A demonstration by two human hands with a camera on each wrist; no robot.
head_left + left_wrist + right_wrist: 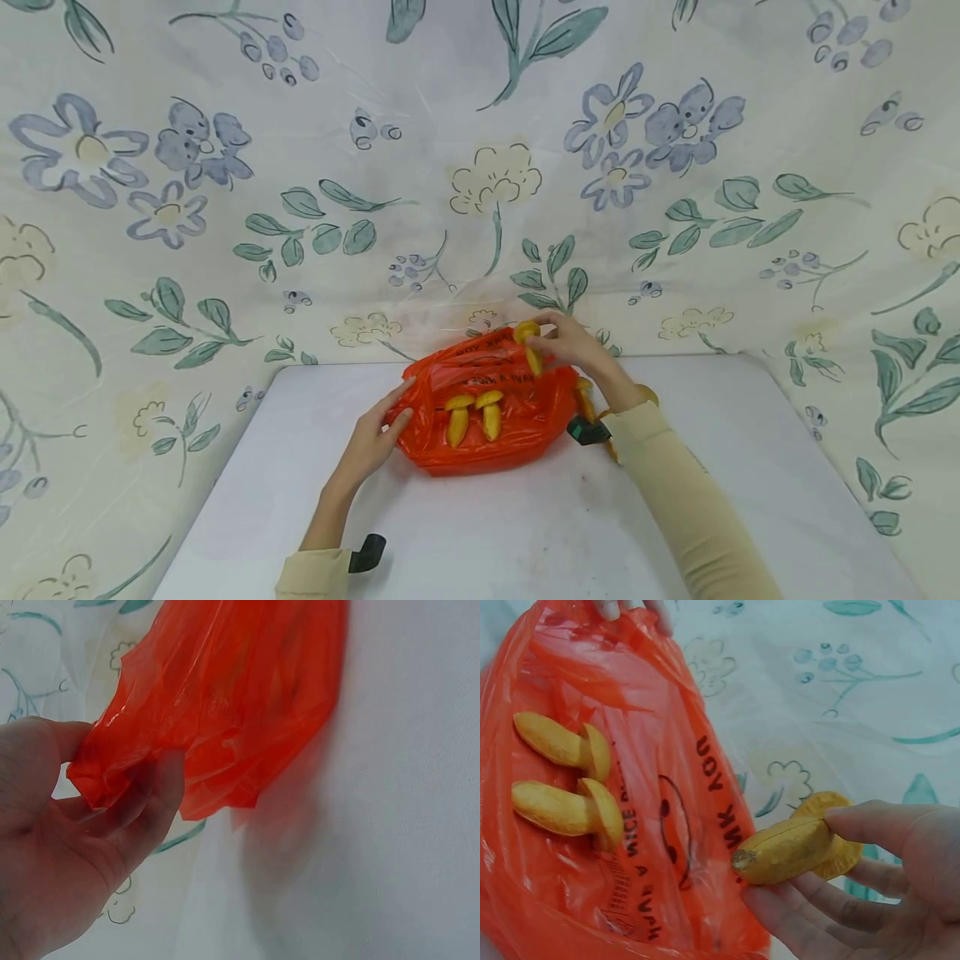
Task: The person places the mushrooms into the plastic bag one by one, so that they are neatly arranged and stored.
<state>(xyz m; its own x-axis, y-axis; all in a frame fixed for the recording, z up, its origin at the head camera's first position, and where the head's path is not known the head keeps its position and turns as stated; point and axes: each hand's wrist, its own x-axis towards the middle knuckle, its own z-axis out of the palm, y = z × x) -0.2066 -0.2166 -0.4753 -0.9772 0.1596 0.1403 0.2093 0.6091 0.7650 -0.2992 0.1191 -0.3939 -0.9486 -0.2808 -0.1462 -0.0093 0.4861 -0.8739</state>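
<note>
A red plastic bag [442, 462] with black print lies spread on the table. My left hand [373, 425] holds its left edge, the plastic [112, 761] caught between thumb and fingers. Side by side against the red plastic lie two yellow mushrooms, one mushroom [551, 739] just beyond the other mushroom [555, 810] in the right wrist view. Over the bag's far right part, my right hand [566, 342] pinches a third yellow mushroom [787, 851] between thumb and fingers. The stem's brownish cut end points toward the bag.
More yellow mushrooms [585, 398] lie on the white table [525, 533] to the right of the bag, partly hidden by the right forearm. A flower-patterned cloth [420, 208] hangs behind the table's far edge.
</note>
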